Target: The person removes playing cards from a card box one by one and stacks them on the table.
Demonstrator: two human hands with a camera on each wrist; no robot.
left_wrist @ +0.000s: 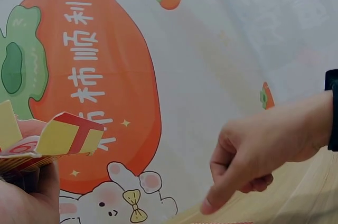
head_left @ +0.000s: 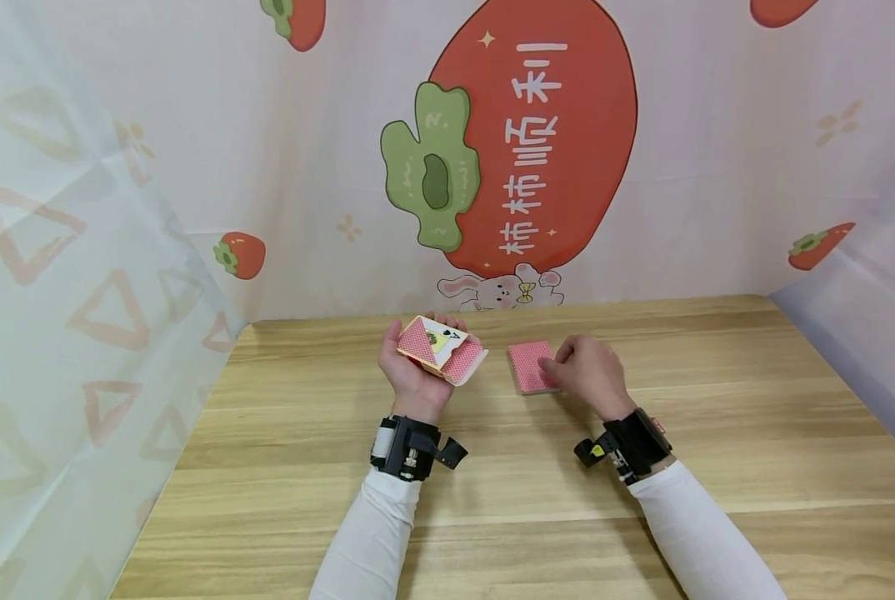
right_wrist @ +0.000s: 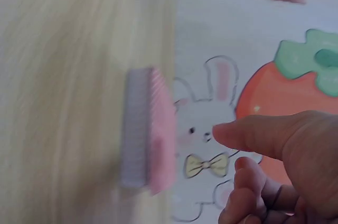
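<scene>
My left hand is palm up and grips a playing card box, red-patterned and white with an ace of spades on its face. The box's end flap hangs out toward the right; in the left wrist view, yellow and red flaps of the box stand spread. A deck of cards with red patterned backs lies squarely stacked on the table. Just right of it is my right hand, holding nothing. The right wrist view has its thumb stretched toward the deck, apart from it, with the other fingers loosely bent.
The wooden table ends at a hanging cloth backdrop printed with a big orange fruit and a rabbit. Cloth walls rise at both sides. Each wrist wears a black strap with a camera, such as the left strap.
</scene>
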